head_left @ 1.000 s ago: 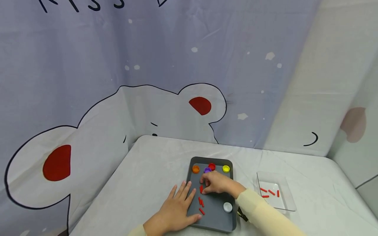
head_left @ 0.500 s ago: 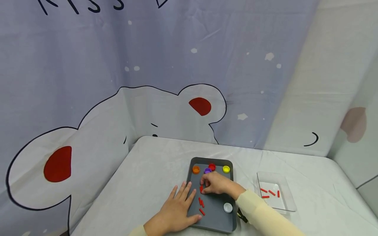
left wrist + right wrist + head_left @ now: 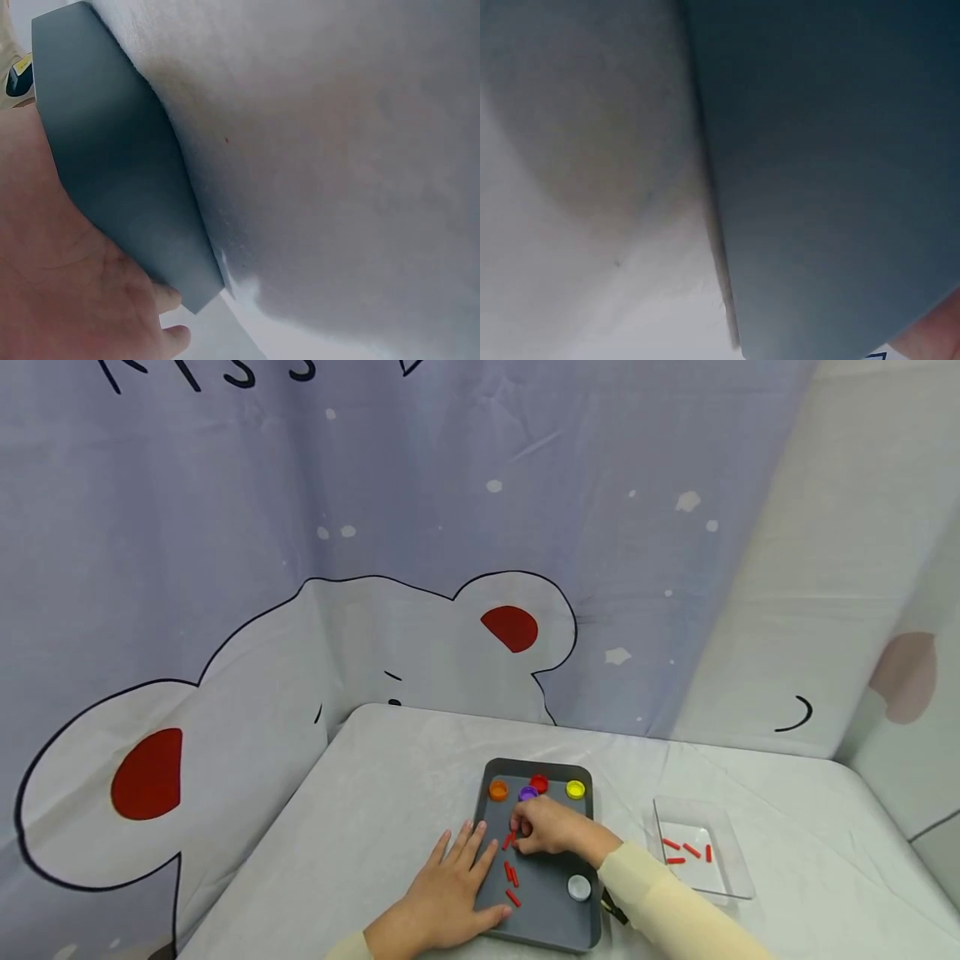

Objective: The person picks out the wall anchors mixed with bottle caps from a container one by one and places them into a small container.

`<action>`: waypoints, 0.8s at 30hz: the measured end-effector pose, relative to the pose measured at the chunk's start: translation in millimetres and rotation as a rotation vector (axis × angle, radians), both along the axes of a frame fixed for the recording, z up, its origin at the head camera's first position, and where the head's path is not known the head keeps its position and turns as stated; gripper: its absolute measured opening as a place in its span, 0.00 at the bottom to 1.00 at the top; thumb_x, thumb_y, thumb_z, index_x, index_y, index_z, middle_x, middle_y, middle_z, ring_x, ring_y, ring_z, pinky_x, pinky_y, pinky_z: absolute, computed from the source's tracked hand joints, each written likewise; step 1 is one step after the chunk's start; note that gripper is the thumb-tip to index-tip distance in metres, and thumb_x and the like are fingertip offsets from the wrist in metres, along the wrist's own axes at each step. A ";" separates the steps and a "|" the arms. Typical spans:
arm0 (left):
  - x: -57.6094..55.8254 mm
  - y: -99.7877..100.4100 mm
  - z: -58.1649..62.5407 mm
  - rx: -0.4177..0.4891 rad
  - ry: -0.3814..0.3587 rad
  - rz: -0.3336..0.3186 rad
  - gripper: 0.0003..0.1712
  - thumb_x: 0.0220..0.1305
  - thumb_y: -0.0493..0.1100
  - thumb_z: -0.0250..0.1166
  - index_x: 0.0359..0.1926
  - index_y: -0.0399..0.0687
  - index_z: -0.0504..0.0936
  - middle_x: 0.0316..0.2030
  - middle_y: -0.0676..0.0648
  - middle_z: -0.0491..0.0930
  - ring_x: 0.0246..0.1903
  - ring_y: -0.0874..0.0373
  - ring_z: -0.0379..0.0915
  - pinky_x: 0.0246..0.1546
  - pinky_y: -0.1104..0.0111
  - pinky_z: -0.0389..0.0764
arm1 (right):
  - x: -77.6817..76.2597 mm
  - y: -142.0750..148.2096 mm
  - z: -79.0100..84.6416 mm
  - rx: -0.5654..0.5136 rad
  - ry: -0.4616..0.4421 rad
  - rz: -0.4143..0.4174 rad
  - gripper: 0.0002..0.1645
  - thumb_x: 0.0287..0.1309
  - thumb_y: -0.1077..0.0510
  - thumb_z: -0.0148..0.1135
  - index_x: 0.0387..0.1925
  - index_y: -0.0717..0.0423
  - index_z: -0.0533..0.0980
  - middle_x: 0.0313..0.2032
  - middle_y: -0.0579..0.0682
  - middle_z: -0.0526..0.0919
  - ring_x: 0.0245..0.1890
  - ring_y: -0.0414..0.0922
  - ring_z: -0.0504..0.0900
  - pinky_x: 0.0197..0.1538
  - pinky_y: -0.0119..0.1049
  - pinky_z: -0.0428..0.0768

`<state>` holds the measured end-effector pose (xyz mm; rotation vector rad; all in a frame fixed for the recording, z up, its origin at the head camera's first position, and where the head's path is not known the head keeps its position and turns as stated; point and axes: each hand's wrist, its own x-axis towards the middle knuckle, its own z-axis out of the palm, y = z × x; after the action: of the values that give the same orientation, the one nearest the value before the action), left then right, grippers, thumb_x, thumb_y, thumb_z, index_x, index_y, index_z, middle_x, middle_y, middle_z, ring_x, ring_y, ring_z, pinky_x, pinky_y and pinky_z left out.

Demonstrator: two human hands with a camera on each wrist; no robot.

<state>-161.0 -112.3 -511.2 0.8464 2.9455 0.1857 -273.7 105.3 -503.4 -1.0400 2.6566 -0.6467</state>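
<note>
Red stick [image 3: 514, 837]: it sits between the curled thumb and forefinger of the right hand [image 3: 546, 827], pinched in a narrow grip, at about ten o'clock of the tray [image 3: 543, 906], taking the far edge as twelve. A second red stick [image 3: 507, 842] slants just beside it, toward nine o'clock. Nearer the person, at eight o'clock, lies a pair of red sticks [image 3: 513, 877] side by side, and at seven a single red stick [image 3: 513, 898] set askew.

Fingers spread and straight, the left hand [image 3: 446, 902] holds nothing and rests across the tray's rim from eight to nine o'clock; in the left wrist view its palm lies along the grey outer wall.

Round the rest of the dial, an orange cap [image 3: 498, 791] sits at eleven, a purple cap [image 3: 528, 793] at twelve with a red cap [image 3: 539, 783] just beyond, a yellow cap [image 3: 575, 789] at one, and a white cap [image 3: 579, 887] at four.

Well apart from the tray, out at three o'clock, a clear box [image 3: 686, 833] contains four loose red sticks [image 3: 692, 851]. White cloth [image 3: 412, 777] covers the table, and past twelve hangs a printed curtain [image 3: 450, 468] with cartoon animal outlines.
</note>
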 end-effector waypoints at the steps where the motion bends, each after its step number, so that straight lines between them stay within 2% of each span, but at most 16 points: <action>1: 0.1 0.4 1.3 -0.004 -0.007 0.002 0.53 0.67 0.79 0.44 0.78 0.48 0.61 0.79 0.41 0.50 0.79 0.43 0.41 0.74 0.42 0.49 | -0.1 0.5 0.0 0.000 0.004 0.006 0.11 0.50 0.60 0.75 0.32 0.54 0.78 0.23 0.41 0.74 0.23 0.35 0.70 0.29 0.29 0.74; 8: 0.6 2.5 5.6 -0.024 -0.022 0.015 0.53 0.66 0.79 0.45 0.78 0.49 0.61 0.79 0.41 0.50 0.79 0.44 0.41 0.74 0.43 0.49 | 1.6 8.4 6.6 -0.033 0.007 0.040 0.10 0.52 0.61 0.73 0.34 0.54 0.79 0.24 0.40 0.74 0.24 0.34 0.70 0.30 0.28 0.74; 16: -2.2 3.3 3.8 -0.010 -0.041 0.014 0.53 0.66 0.79 0.46 0.78 0.48 0.60 0.80 0.41 0.49 0.79 0.43 0.40 0.74 0.42 0.48 | 13.3 29.1 20.0 -0.186 0.033 0.008 0.10 0.53 0.64 0.71 0.37 0.55 0.79 0.24 0.39 0.75 0.23 0.32 0.70 0.30 0.28 0.74; 24: -0.2 2.7 3.6 -0.005 -0.021 0.020 0.53 0.66 0.79 0.48 0.78 0.48 0.61 0.79 0.41 0.50 0.79 0.43 0.41 0.74 0.43 0.50 | 31.3 56.7 24.4 -0.340 0.071 -0.039 0.11 0.54 0.64 0.71 0.40 0.53 0.80 0.24 0.36 0.76 0.23 0.30 0.72 0.29 0.28 0.76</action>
<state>-161.2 -109.7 -507.6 0.8099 2.9342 0.1865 -242.3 161.9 -479.0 -1.1122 2.6922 -1.1192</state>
